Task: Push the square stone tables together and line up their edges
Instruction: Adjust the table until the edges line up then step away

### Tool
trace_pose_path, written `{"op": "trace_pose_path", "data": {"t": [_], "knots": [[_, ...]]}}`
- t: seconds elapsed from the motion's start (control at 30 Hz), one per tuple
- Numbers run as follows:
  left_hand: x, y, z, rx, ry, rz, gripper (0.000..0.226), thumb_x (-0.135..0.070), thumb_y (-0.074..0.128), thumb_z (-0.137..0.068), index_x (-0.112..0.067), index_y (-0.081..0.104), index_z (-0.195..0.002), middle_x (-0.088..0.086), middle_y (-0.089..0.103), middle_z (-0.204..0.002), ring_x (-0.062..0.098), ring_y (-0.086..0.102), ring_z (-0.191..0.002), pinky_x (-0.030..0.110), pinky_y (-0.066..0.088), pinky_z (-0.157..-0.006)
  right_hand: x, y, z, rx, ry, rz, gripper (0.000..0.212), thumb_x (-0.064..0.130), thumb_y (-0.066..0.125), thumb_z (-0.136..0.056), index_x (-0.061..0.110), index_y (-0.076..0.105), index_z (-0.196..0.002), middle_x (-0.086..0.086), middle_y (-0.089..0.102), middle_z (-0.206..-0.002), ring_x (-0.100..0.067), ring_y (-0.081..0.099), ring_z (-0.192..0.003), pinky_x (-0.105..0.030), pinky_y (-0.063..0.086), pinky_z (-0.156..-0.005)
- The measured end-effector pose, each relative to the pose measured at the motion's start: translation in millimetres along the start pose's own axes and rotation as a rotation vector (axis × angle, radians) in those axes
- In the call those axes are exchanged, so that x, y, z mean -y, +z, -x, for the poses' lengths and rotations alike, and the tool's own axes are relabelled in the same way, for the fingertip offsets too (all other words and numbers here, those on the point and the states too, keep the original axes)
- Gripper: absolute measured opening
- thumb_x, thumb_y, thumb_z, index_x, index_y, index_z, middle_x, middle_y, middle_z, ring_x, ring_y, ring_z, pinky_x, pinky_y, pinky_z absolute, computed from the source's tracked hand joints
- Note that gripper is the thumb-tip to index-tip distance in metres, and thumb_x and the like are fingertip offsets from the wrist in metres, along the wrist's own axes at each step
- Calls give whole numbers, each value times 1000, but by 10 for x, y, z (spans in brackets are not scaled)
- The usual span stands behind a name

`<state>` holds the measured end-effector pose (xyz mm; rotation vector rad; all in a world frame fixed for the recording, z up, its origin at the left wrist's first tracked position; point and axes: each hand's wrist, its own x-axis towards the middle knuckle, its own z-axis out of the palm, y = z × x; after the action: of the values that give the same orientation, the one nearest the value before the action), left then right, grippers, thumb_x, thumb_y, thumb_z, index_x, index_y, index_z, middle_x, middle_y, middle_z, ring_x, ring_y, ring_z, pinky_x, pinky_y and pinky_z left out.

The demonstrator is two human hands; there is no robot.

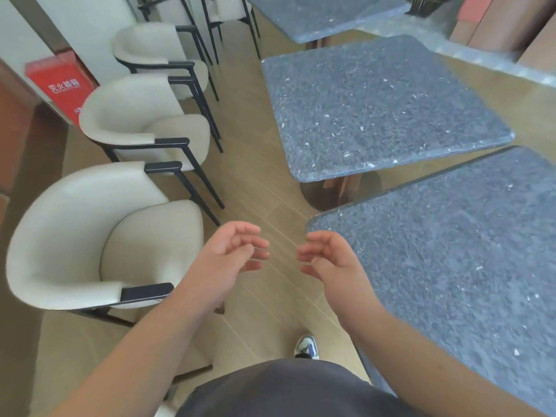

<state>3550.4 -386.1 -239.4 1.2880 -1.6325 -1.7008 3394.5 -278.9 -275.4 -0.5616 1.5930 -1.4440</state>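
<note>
Three square grey speckled stone tables stand in a row on my right. The nearest table fills the lower right. The middle table sits beyond it, with a wedge-shaped gap of floor between their edges. The far table is at the top. My left hand hovers over the floor, fingers loosely curled, holding nothing. My right hand hangs just beside the nearest table's near-left corner, fingers loosely curled, holding nothing and not touching the stone.
Three cream armchairs with black frames line the left side, the closest one beside my left arm. A red box stands by the wall. The middle table's round base shows in the gap. My shoe is on the wooden floor.
</note>
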Motion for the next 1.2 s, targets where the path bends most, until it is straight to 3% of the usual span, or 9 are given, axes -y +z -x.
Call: {"op": "trace_pose_path", "data": {"t": [0.33,0.6,0.77,0.93,1.2], "knots": [[-142,226,-995,142,-71,-13,30,8,40,-100,-10,59,-115,7,72,-98,26,72,-95,41,60,-86,131,-123,-737,-106,66,37,44,-14,39,-91,19,59,-113,-4,70,-102,-14,69,-100,-32,57,-89],[-399,264,-2159,381,-29,-55,32,10,39,-99,-9,59,-115,12,72,-102,22,73,-91,39,60,-85,327,-60,-1404,-386,50,-52,44,-15,37,-91,16,59,-114,-1,70,-98,-13,68,-97,-36,55,-95],[-646,126,-3015,552,-21,-108,31,9,39,-99,-8,59,-116,10,72,-102,22,73,-90,39,60,-85,464,271,-1934,-564,71,-140,44,-18,36,-90,11,58,-115,-4,69,-97,-18,66,-97,-36,55,-91],[-755,106,-3737,701,-98,-256,29,8,41,-98,-7,60,-114,11,71,-103,21,71,-88,41,59,-85,525,581,-2246,-718,120,-261,45,-18,32,-90,8,56,-116,-4,67,-96,-18,65,-96,-37,54,-91],[-698,689,-3842,979,-92,-515,24,5,44,-97,-5,58,-114,13,69,-107,20,69,-90,45,56,-91,412,599,-2003,-959,111,-367,43,-16,35,-92,11,59,-115,-4,69,-97,-16,67,-95,-37,55,-91]]}}
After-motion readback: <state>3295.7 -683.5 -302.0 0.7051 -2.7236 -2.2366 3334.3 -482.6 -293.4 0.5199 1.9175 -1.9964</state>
